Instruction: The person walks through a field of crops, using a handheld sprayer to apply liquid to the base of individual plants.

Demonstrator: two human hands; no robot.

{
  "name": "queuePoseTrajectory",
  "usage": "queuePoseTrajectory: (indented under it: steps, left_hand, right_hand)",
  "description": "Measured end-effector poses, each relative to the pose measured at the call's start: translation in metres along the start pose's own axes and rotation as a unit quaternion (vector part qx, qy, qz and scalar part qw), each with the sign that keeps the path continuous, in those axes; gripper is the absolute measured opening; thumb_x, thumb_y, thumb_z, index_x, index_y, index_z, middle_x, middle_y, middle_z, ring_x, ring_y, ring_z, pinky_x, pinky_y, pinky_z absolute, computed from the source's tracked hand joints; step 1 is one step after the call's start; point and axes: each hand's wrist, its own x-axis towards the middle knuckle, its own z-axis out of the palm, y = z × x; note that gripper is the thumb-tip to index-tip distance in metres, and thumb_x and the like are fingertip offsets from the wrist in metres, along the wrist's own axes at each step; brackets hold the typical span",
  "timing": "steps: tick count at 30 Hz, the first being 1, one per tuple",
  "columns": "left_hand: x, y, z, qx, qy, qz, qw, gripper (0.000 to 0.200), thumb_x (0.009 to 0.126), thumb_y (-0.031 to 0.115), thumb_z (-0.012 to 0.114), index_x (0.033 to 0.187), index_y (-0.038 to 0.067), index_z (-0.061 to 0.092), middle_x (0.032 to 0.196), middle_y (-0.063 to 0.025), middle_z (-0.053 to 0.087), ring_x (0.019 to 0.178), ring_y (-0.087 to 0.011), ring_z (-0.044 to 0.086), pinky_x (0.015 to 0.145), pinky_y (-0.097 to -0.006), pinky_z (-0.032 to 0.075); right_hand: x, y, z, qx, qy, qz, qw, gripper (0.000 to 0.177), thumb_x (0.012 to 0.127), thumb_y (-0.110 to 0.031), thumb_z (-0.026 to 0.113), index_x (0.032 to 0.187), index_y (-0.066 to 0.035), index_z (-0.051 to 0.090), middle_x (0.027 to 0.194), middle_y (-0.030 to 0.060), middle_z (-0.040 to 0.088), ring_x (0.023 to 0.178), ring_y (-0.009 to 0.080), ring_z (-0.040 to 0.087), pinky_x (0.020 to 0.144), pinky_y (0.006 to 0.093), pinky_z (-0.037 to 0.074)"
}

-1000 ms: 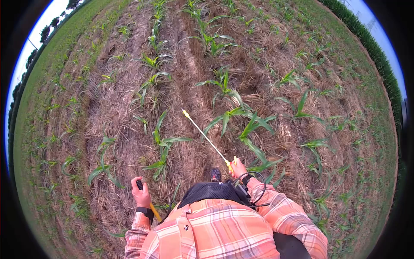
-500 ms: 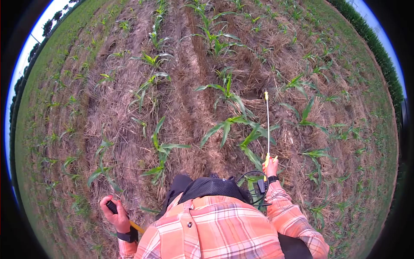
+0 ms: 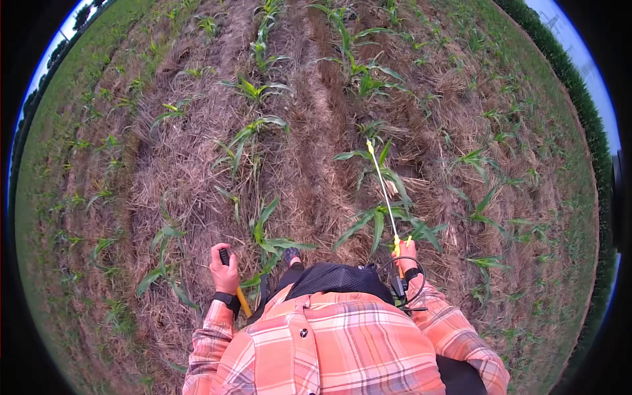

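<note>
You are gripping one spray wand (image 3: 384,191) in your right hand (image 3: 406,252) and one black-gripped pump lever (image 3: 224,257) in your left hand (image 3: 224,275). One black hose (image 3: 424,284) is looping just below the wand's grip. You are wearing two dark wristbands (image 3: 228,300). One shoe (image 3: 291,253) is showing left of the wand. The corn plants (image 3: 263,227) are running past counting.

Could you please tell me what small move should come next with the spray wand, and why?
Probably press the black-handled pump lever in the left hand: the right hand holds the thin yellow-tipped spray wand, its tip over a young green maize plant.
</note>
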Motion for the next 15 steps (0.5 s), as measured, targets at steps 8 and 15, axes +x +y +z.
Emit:
queuePoseTrajectory:
  steps: [8,15]
  left_hand:
    - [0.055,-0.03,-0.01,-0.018,0.003,-0.033,0.999,0.022,0.07,0.0,0.05,0.089,0.009,0.046,0.054,-0.0012,0.04,0.045,-0.01,0.041,0.043,-0.0258,0.033]
    - [0.066,0.026,-0.075,-0.116,0.057,-0.041,0.991,0.023,0.074,-0.003,0.048,0.094,0.008,0.042,0.061,0.0039,0.036,0.047,-0.0029,0.033,0.043,-0.0165,0.028]
  right_hand:
    - [-0.012,-0.079,0.129,-0.125,-0.212,-0.024,0.969,0.017,0.084,-0.023,0.04,0.087,-0.007,0.036,0.058,0.005,0.051,0.035,0.0087,0.044,0.03,0.0217,0.033]
    - [-0.01,-0.114,0.185,-0.205,-0.379,-0.035,0.902,0.019,0.084,-0.025,0.044,0.087,-0.007,0.037,0.062,0.0037,0.052,0.044,0.0081,0.047,0.037,0.0229,0.037]
